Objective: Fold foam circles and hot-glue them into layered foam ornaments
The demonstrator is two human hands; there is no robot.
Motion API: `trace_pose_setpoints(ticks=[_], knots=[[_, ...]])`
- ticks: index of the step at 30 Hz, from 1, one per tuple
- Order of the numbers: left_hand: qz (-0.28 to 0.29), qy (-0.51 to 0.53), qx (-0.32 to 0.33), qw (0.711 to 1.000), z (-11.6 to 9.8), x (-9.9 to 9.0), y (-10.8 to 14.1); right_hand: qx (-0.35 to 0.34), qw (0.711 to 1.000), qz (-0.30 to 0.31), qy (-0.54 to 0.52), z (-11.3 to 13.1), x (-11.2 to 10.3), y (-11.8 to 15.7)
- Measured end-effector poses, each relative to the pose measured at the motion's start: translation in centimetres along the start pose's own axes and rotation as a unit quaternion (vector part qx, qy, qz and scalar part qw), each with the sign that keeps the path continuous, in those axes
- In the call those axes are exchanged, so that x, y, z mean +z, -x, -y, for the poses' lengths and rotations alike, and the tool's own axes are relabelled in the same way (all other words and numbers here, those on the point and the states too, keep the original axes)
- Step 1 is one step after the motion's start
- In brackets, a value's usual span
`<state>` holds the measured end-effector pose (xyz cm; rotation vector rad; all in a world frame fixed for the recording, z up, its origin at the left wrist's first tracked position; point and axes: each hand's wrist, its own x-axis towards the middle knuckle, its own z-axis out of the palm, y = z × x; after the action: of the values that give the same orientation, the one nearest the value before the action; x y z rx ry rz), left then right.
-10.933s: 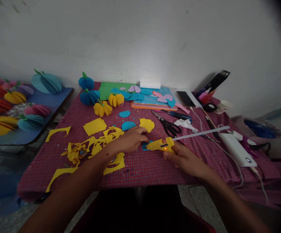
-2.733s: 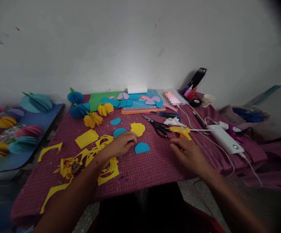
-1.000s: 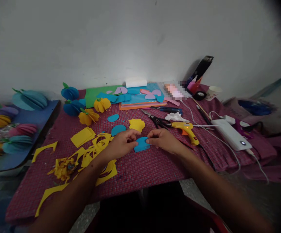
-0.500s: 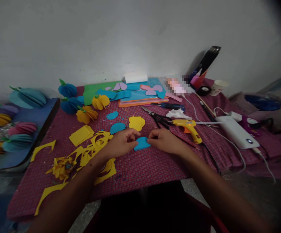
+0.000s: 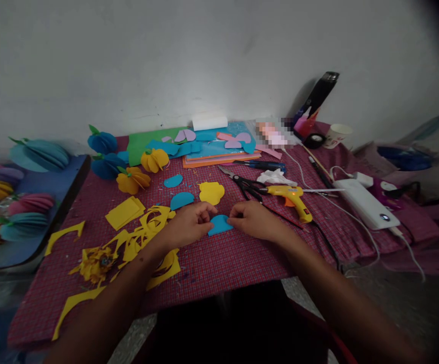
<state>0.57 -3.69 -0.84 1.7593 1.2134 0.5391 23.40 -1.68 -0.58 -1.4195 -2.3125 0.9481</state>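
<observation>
A blue half-round paper piece is held between my two hands, just above the checked cloth. My left hand pinches its left end. At its right end, the fingertips of my right hand are closed on the paper. Beyond my left hand lie two more blue half-round pieces. A yellow scalloped paper shape rests just past the gap between my hands.
Yellow offcuts and a yellow paper stack lie left. Right are black-handled pliers, a yellow glue gun and a white power bank. Paper pumpkins stand back left; coloured sheets lie at the back.
The whole view has shifted slightly. Both hands keep nearly the same grip on the blue piece, which looks slightly flatter.
</observation>
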Motion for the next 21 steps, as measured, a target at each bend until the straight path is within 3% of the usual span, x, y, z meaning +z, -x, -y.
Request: trace_pose_setpoints(ticks=[21], knots=[[0.003, -0.053, 0.036, 0.998, 0.40, 0.12, 0.00, -0.007, 0.999, -0.014, 0.045, 0.08, 0.59, 0.10]])
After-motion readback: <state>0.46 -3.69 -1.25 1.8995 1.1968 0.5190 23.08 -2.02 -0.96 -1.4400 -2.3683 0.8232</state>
